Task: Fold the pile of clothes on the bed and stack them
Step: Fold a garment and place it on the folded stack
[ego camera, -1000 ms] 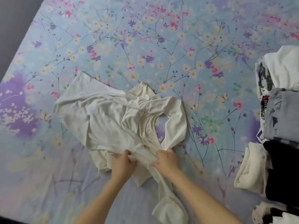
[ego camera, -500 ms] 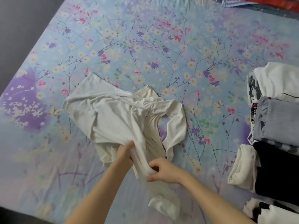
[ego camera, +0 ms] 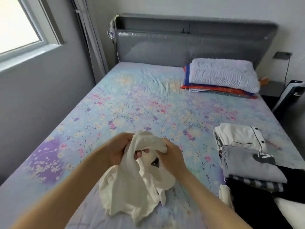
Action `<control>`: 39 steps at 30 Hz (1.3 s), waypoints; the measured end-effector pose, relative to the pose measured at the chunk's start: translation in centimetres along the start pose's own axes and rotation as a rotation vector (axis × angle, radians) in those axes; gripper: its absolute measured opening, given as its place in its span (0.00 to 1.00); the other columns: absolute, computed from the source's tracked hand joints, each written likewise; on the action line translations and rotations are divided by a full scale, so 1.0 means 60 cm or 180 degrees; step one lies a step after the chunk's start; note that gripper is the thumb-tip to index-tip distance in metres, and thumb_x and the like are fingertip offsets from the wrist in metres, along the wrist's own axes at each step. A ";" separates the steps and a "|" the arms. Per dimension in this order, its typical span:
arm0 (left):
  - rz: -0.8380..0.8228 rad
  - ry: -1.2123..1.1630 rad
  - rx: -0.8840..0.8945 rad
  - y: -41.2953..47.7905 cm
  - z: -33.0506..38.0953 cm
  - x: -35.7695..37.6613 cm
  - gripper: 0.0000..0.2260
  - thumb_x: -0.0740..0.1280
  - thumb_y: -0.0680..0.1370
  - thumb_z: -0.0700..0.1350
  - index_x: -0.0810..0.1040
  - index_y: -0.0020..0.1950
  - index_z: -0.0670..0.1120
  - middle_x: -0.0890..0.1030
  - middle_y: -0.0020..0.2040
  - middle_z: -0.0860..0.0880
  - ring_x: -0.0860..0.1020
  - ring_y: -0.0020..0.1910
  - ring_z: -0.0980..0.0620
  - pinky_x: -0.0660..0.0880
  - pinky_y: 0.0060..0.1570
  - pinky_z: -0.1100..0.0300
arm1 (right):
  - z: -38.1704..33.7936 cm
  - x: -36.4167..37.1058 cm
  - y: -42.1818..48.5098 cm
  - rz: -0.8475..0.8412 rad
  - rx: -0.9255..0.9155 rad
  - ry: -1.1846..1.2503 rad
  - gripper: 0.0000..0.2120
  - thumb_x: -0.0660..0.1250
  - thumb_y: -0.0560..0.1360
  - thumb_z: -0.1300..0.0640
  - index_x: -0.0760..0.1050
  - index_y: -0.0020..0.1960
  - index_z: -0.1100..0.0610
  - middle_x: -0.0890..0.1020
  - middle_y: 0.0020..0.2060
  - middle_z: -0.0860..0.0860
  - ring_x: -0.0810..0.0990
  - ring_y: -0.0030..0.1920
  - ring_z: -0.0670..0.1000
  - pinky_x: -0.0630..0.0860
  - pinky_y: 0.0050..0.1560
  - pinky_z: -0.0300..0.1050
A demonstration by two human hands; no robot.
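- Bed [ego camera: 148, 90]: floral sheet, takes most of the view. Big bare stretch in the middle and along the left edge; I read that as the folding area, kept free so a garment can be laid flat.
- Pillow [ego camera: 222, 73] on a folded red and blue blanket [ego camera: 214, 88], at the head-end right corner. Parked clear of the work zone, not part of the job as far as I can tell.
- Clothes pile [ego camera: 250, 169] along the right edge, near the foot end: a white piece with dark piping on the far side, grey one beside it, black and striped ones nearest me. Some look folded already, others only heaped; can't split done from pending here.
- White shirt [ego camera: 137, 184]: the item in hand. Top bunched up and lifted off the sheet, lower part hanging, its hem seemingly resting on the bed near the foot edge, centre. A small dark tag shows inside, so I judge it's being gripped near the neck opening.
- Left hand [ego camera: 118, 150]: clenched on the bunched fabric, left side.
- Right hand [ego camera: 171, 156]: clenched on the same bunch, right side, fingers curled in under the cloth. Hands close together; my guess is they're hunting for neckline or shoulders to shake it straight.
- Next call: spread grip apart, lay it flat on the bare sheet. Risk: sleeves tangled inside.
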State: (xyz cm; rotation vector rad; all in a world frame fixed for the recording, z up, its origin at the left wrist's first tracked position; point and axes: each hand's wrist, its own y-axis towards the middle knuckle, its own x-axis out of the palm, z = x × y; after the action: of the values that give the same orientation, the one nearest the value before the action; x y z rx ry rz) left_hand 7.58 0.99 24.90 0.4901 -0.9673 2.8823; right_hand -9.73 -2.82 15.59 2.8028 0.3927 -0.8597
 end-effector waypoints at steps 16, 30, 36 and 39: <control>0.0258 0.2589 0.2203 -0.196 0.070 0.244 0.23 0.60 0.73 0.68 0.76 0.58 0.54 0.79 0.56 0.54 0.76 0.57 0.55 0.73 0.58 0.58 | -0.263 -0.398 -0.160 -0.0630 0.0658 0.2077 0.13 0.63 0.79 0.51 0.81 0.51 0.58 0.85 0.46 0.55 0.84 0.46 0.51 0.80 0.49 0.45; 0.0478 0.1977 0.3035 -0.207 0.070 0.356 0.12 0.64 0.78 0.51 0.79 0.47 0.43 0.77 0.40 0.47 0.73 0.38 0.53 0.69 0.40 0.60 | -0.182 -0.414 -0.265 -0.0629 0.0331 0.0766 0.31 0.76 0.66 0.44 0.69 0.65 0.43 0.82 0.55 0.46 0.81 0.55 0.44 0.76 0.59 0.44; 0.0140 0.1913 0.3096 -0.217 0.098 0.354 0.12 0.64 0.78 0.54 0.80 0.48 0.47 0.79 0.40 0.49 0.77 0.41 0.51 0.73 0.42 0.56 | -0.138 -0.316 -0.262 0.0367 0.0639 0.0572 0.14 0.75 0.68 0.51 0.77 0.52 0.48 0.85 0.45 0.49 0.84 0.44 0.49 0.80 0.52 0.47; -0.0035 0.1965 0.3062 -0.226 0.108 0.338 0.10 0.64 0.78 0.54 0.81 0.46 0.51 0.80 0.41 0.50 0.78 0.42 0.51 0.76 0.44 0.54 | -0.146 -0.301 -0.256 0.0687 0.0588 0.1254 0.02 0.72 0.73 0.58 0.80 0.45 0.54 0.85 0.42 0.51 0.84 0.40 0.49 0.81 0.44 0.44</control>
State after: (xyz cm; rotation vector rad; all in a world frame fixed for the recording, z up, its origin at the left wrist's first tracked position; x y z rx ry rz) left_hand -7.66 7.13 44.07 -0.3768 0.5227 2.9719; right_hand -24.21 10.38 31.59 3.1100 0.0590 -0.3098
